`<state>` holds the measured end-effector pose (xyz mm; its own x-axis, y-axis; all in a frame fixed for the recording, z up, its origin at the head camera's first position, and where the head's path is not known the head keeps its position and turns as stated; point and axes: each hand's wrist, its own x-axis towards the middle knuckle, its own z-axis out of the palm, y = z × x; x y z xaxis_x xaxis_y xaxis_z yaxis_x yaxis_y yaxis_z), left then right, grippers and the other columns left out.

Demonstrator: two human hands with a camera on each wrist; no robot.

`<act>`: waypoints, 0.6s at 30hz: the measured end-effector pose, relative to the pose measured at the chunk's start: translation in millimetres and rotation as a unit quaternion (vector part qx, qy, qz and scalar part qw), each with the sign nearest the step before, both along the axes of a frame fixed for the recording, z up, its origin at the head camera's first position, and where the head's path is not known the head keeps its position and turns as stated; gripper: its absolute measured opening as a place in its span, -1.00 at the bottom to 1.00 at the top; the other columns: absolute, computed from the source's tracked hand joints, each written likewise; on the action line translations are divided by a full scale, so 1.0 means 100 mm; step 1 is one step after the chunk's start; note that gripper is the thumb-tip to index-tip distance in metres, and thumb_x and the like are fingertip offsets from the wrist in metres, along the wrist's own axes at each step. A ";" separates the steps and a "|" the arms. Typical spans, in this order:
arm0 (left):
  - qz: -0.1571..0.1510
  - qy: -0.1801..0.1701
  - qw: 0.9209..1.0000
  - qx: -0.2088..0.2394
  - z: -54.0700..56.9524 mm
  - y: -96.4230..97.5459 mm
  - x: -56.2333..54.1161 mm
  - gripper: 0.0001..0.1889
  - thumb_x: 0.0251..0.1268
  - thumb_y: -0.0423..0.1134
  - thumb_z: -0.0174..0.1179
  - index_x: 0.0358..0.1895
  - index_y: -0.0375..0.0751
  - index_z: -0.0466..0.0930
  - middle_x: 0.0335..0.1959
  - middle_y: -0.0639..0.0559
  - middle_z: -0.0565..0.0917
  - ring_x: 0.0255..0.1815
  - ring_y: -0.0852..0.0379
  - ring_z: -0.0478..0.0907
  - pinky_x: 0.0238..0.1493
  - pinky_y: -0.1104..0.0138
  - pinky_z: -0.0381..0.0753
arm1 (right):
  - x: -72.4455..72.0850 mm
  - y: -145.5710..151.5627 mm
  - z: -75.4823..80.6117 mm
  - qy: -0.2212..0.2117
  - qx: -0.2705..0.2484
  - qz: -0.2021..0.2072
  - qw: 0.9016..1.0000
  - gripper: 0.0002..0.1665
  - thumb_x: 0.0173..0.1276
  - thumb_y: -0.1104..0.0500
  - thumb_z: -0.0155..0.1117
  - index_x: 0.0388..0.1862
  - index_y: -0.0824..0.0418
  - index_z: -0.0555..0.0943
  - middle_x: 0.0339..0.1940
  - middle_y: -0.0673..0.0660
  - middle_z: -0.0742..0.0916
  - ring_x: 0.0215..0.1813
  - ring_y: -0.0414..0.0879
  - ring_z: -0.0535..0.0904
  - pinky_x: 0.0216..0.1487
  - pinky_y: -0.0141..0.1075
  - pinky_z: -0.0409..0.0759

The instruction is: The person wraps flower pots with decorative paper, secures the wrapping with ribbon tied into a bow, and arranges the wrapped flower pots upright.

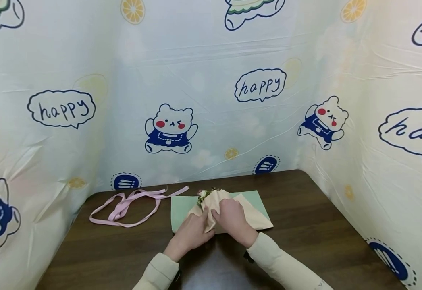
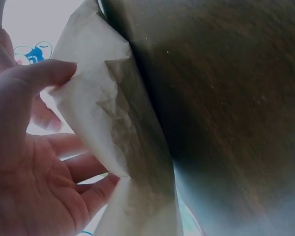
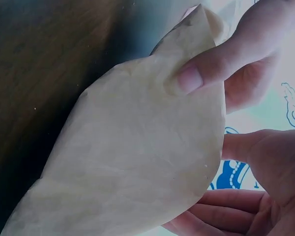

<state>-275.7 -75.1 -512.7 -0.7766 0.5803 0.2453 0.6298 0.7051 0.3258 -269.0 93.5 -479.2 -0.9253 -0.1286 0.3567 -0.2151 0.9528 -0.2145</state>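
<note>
Gripping cream paper (image 1: 216, 200) beside flowers (image 1: 203, 196) with left hand (image 1: 192, 232) and right hand (image 1: 233, 217), probably light, soft and crease-prone, best pinched gently at the folds.

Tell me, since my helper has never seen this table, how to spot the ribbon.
On the dark table, find the green sheet towards the far edge. Mostly to its left, as the person sits, the ribbon lies in loose loops. It is pink and narrow, unlike that sheet and the broad cream paper.
</note>
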 end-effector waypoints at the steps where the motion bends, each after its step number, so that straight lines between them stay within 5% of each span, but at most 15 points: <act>1: -0.006 0.000 1.000 0.003 0.00 -0.01 -0.01 -0.16 0.25 -0.02 0.34 0.43 -0.56 0.31 -0.76 0.23 0.30 -0.75 0.30 0.16 -0.65 0.38 0.21 | 0.00 0.00 0.00 0.000 0.003 -0.003 1.000 -0.38 0.33 -0.06 0.45 -0.79 0.08 0.35 -0.85 -0.01 0.36 -0.77 -0.18 0.29 -0.72 -0.35 0.28; 3: -0.019 -0.007 1.000 0.013 0.01 -0.04 -0.02 -0.19 0.28 0.01 0.32 0.41 -0.56 0.34 -0.75 0.24 0.29 -0.74 0.31 0.15 -0.65 0.39 0.19 | -0.01 0.00 0.00 0.001 0.008 -0.006 1.000 -0.39 0.31 -0.07 0.47 -0.78 0.08 0.36 -0.84 -0.01 0.37 -0.76 -0.17 0.32 -0.71 -0.34 0.30; 7: -0.026 -0.004 0.998 0.053 0.08 -0.14 -0.08 -0.59 0.34 -0.05 0.27 0.02 -0.36 0.62 -0.69 0.19 0.40 -0.65 0.27 0.31 -0.60 0.35 0.33 | -0.02 0.00 0.01 -0.003 0.008 -0.004 1.000 -0.37 0.30 -0.08 0.47 -0.80 0.08 0.36 -0.84 0.00 0.38 -0.74 -0.16 0.35 -0.69 -0.33 0.34; 10: 0.019 0.011 0.997 0.080 0.12 -0.24 -0.16 -0.77 0.31 -0.20 0.29 -0.14 -0.32 0.67 -0.44 -0.06 0.68 -0.38 0.02 0.62 -0.31 0.17 0.63 | -0.03 0.00 0.02 -0.004 0.006 -0.002 1.000 -0.35 0.31 -0.08 0.46 -0.82 0.07 0.34 -0.86 -0.01 0.37 -0.74 -0.15 0.36 -0.68 -0.32 0.36; 14: 0.097 -0.002 0.992 0.077 0.13 -0.37 -0.30 -0.58 0.26 -0.28 0.36 0.07 -0.56 0.64 -0.04 -0.41 0.70 0.00 -0.31 0.66 0.05 -0.09 0.62 | -0.03 0.00 0.03 -0.016 0.007 -0.008 1.000 -0.34 0.31 -0.10 0.47 -0.82 0.06 0.32 -0.85 -0.01 0.36 -0.74 -0.15 0.35 -0.66 -0.31 0.37; 18: 0.114 -0.080 0.987 0.074 0.07 -0.43 -0.44 -0.60 0.29 -0.27 0.36 0.03 -0.58 0.61 -0.26 -0.31 0.72 -0.31 -0.11 0.68 -0.22 0.04 0.66 | -0.05 -0.02 0.05 -0.026 0.012 -0.019 0.999 -0.33 0.27 -0.13 0.50 -0.80 0.05 0.30 -0.84 -0.01 0.36 -0.73 -0.17 0.34 -0.64 -0.31 0.39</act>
<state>-320.1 -118.6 -505.9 -0.9189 0.3524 0.1774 0.3916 0.7596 0.5193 -273.6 91.5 -474.4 -0.9466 -0.1008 0.3062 -0.1680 0.9649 -0.2018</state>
